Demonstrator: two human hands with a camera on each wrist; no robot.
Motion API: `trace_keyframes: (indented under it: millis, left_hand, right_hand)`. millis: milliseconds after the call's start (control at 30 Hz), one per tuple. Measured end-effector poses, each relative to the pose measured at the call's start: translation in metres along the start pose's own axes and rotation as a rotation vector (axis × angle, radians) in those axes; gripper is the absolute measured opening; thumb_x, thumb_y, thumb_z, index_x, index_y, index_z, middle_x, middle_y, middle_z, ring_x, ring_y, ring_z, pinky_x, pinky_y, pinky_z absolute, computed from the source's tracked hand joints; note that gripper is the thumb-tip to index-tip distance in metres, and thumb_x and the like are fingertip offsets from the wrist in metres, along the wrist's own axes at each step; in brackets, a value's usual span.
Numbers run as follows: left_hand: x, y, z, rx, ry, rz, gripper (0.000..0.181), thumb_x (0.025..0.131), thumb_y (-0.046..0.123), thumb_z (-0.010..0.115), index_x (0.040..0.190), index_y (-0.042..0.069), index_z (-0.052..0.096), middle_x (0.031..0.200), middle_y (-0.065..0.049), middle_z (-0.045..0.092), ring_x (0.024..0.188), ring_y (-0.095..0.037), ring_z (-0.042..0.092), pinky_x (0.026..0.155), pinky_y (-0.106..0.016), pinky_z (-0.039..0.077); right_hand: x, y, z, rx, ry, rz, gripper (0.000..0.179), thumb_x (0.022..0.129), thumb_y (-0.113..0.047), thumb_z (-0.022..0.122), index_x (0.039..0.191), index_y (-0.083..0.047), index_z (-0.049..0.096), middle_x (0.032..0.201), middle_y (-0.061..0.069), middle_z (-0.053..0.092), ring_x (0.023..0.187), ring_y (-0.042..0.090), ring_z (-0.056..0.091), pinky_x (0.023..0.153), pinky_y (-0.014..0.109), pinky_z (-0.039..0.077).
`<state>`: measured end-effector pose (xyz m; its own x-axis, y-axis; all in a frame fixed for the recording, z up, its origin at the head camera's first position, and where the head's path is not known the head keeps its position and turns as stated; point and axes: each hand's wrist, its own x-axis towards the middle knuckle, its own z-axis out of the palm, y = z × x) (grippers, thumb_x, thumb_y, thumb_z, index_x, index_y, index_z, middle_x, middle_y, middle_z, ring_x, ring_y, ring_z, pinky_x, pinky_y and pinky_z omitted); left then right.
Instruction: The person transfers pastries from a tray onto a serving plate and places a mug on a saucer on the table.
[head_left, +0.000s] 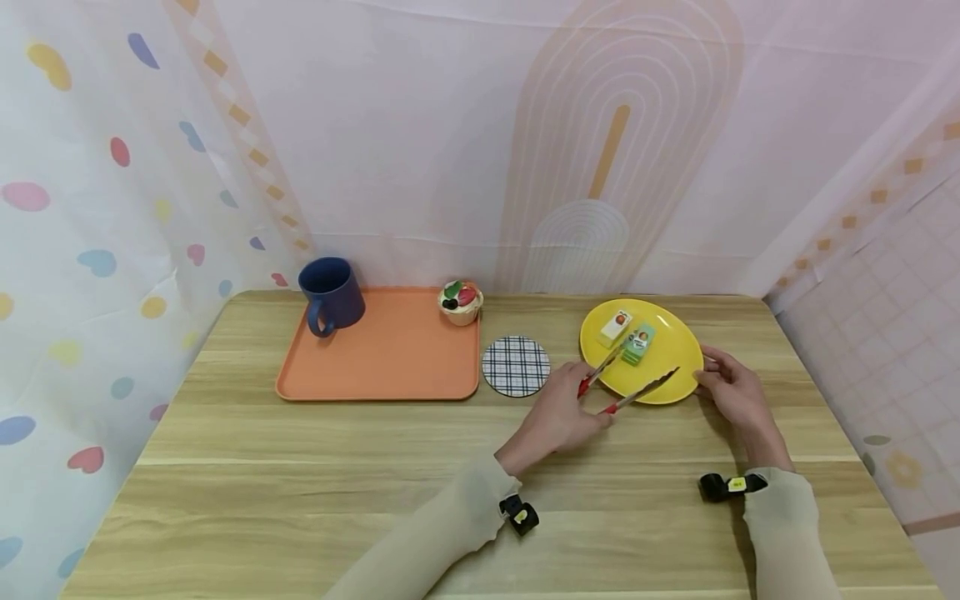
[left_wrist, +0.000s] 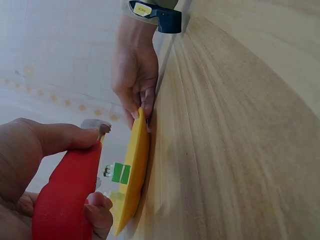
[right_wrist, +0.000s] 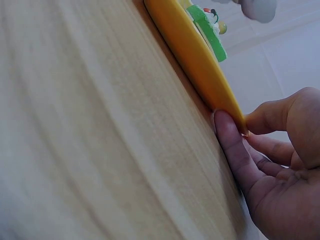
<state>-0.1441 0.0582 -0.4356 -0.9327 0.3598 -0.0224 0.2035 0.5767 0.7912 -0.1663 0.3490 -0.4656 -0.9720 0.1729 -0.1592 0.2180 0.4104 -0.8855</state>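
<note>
My left hand [head_left: 557, 410] grips a pair of tongs [left_wrist: 67, 192] by the red handles. The metal arms are spread apart over the yellow plate [head_left: 663, 321], with nothing between their tips. On that plate lie two small cake slices, a green one [head_left: 638, 343] and a pale yellow one [head_left: 616, 327], side by side. One tong tip is close to the green slice; whether they touch I cannot tell. At the plate's right edge my right hand [head_left: 738, 400] pinches the rim between thumb and fingers, as the right wrist view shows.
Left of the plate lies a round plaid coaster [head_left: 516, 366]. Further left, an orange tray [head_left: 390, 358] bears a blue mug [head_left: 337, 296] at its back left corner and a cupcake [head_left: 460, 304] at its back right. A patterned curtain [head_left: 420, 142] hangs behind the wooden table [head_left: 300, 492].
</note>
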Motion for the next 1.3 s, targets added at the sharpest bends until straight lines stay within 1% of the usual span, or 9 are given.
trace_keyframes:
  millis: [133, 367, 500, 600, 800, 933, 1033, 1167, 1300]
  left_hand:
    - [-0.005, -0.003, -0.003, -0.021, 0.013, 0.008, 0.065, 0.082, 0.028, 0.087, 0.137, 0.010, 0.059, 0.128, -0.006, 0.061, 0.110, -0.018, 0.050, 0.091, -0.032, 0.045]
    - [-0.010, -0.007, -0.008, -0.028, 0.029, 0.013, 0.064, 0.080, 0.029, 0.088, 0.133, 0.008, 0.059, 0.112, -0.009, 0.060, 0.098, -0.017, 0.047, 0.074, -0.026, 0.040]
    - [-0.011, -0.011, -0.010, -0.063, 0.043, 0.007, 0.062, 0.079, 0.027, 0.089, 0.129, 0.006, 0.060, 0.104, -0.012, 0.059, 0.088, -0.016, 0.047, 0.065, -0.024, 0.037]
    - [-0.012, -0.014, -0.013, -0.084, 0.065, 0.008, 0.061, 0.078, 0.026, 0.089, 0.128, 0.006, 0.061, 0.098, -0.011, 0.059, 0.082, -0.015, 0.047, 0.061, -0.022, 0.037]
    - [-0.012, -0.019, -0.019, -0.106, 0.109, 0.016, 0.061, 0.076, 0.027, 0.089, 0.126, 0.005, 0.063, 0.094, -0.012, 0.062, 0.078, -0.014, 0.048, 0.059, -0.022, 0.038]
    - [-0.012, -0.021, -0.024, -0.145, 0.138, 0.022, 0.065, 0.074, 0.027, 0.091, 0.128, 0.003, 0.064, 0.095, -0.015, 0.064, 0.078, -0.014, 0.049, 0.059, -0.022, 0.040]
    - [-0.013, -0.023, -0.028, -0.159, 0.157, 0.022, 0.067, 0.073, 0.030, 0.093, 0.127, 0.002, 0.064, 0.094, -0.018, 0.065, 0.077, -0.014, 0.049, 0.060, -0.022, 0.040]
    - [-0.012, -0.025, -0.033, -0.155, 0.179, 0.011, 0.066, 0.072, 0.035, 0.094, 0.121, 0.002, 0.064, 0.091, -0.019, 0.065, 0.074, -0.014, 0.049, 0.059, -0.022, 0.039]
    - [-0.012, -0.027, -0.038, -0.150, 0.212, -0.001, 0.064, 0.070, 0.037, 0.095, 0.113, 0.001, 0.064, 0.086, -0.015, 0.062, 0.074, -0.014, 0.048, 0.059, -0.023, 0.038]
  right_hand:
    - [-0.001, 0.000, 0.000, -0.007, 0.006, -0.005, 0.056, 0.106, -0.014, 0.052, 0.158, -0.002, 0.035, 0.120, 0.004, 0.053, 0.089, -0.009, 0.057, 0.079, 0.014, 0.055]
    - [-0.001, 0.001, 0.001, -0.004, 0.002, -0.008, 0.056, 0.106, -0.014, 0.052, 0.158, -0.002, 0.035, 0.120, 0.003, 0.053, 0.090, -0.009, 0.057, 0.080, 0.014, 0.056]
    - [0.000, 0.001, 0.000, 0.005, 0.000, -0.005, 0.056, 0.106, -0.013, 0.052, 0.158, -0.001, 0.034, 0.117, 0.000, 0.053, 0.089, -0.009, 0.057, 0.080, 0.014, 0.056]
    - [0.000, 0.001, 0.000, 0.009, 0.000, -0.007, 0.056, 0.106, -0.013, 0.052, 0.157, 0.000, 0.034, 0.116, -0.001, 0.053, 0.089, -0.009, 0.058, 0.080, 0.015, 0.056]
    - [0.000, 0.002, 0.001, 0.009, 0.000, -0.007, 0.056, 0.106, -0.013, 0.052, 0.158, -0.001, 0.034, 0.117, 0.000, 0.053, 0.089, -0.008, 0.057, 0.080, 0.014, 0.056]
    - [0.000, 0.002, 0.001, 0.011, -0.001, -0.009, 0.056, 0.106, -0.013, 0.052, 0.157, -0.001, 0.035, 0.115, -0.003, 0.053, 0.090, -0.008, 0.057, 0.079, 0.014, 0.056]
    - [0.000, 0.001, 0.001, 0.010, -0.003, -0.009, 0.056, 0.106, -0.013, 0.053, 0.157, 0.000, 0.035, 0.114, -0.004, 0.054, 0.089, -0.009, 0.057, 0.079, 0.014, 0.056]
    - [0.000, 0.001, 0.000, 0.008, -0.005, -0.006, 0.056, 0.106, -0.013, 0.053, 0.158, -0.001, 0.035, 0.116, -0.002, 0.053, 0.089, -0.009, 0.057, 0.079, 0.014, 0.055]
    - [0.001, 0.001, 0.000, 0.008, -0.005, -0.005, 0.056, 0.106, -0.013, 0.052, 0.158, -0.001, 0.034, 0.118, 0.000, 0.053, 0.090, -0.010, 0.056, 0.079, 0.014, 0.055]
